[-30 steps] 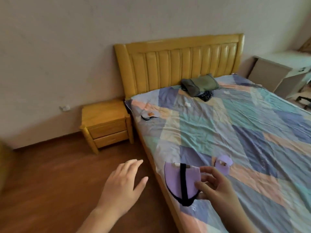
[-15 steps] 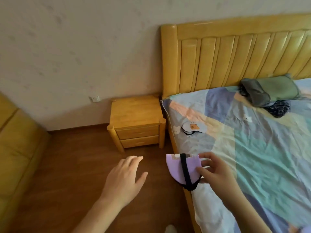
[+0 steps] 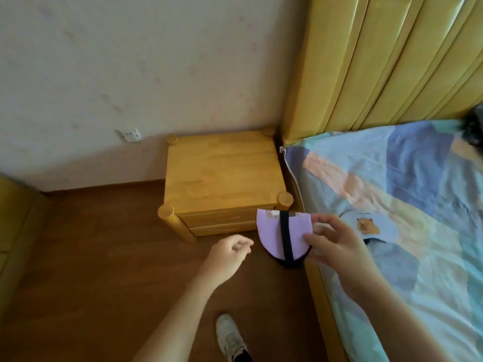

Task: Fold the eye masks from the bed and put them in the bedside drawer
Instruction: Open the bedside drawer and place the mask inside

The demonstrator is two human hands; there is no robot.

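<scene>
My right hand (image 3: pixel 334 244) pinches a folded purple eye mask (image 3: pixel 271 232) with a black strap, held in the air just in front of the yellow wooden bedside table (image 3: pixel 222 173). Both of the table's drawers (image 3: pixel 219 220) are closed. My left hand (image 3: pixel 227 254) hovers left of the mask, fingers loosely curled, holding nothing. A second eye mask (image 3: pixel 371 226), light blue with a brown animal print, lies on the patchwork bedsheet (image 3: pixel 418 205) just right of my right hand.
The yellow padded headboard (image 3: pixel 379 61) rises at the right. The wooden bed frame edge (image 3: pixel 321 296) runs beside my shoe (image 3: pixel 230 335) on the brown floor. A wall socket (image 3: pixel 130 135) sits left of the table. A yellow piece of furniture (image 3: pixel 13 218) stands at the far left.
I have stepped closer to the bedside table, carrying the purple mask off the bed toward it. My left hand's fingers have curled in.
</scene>
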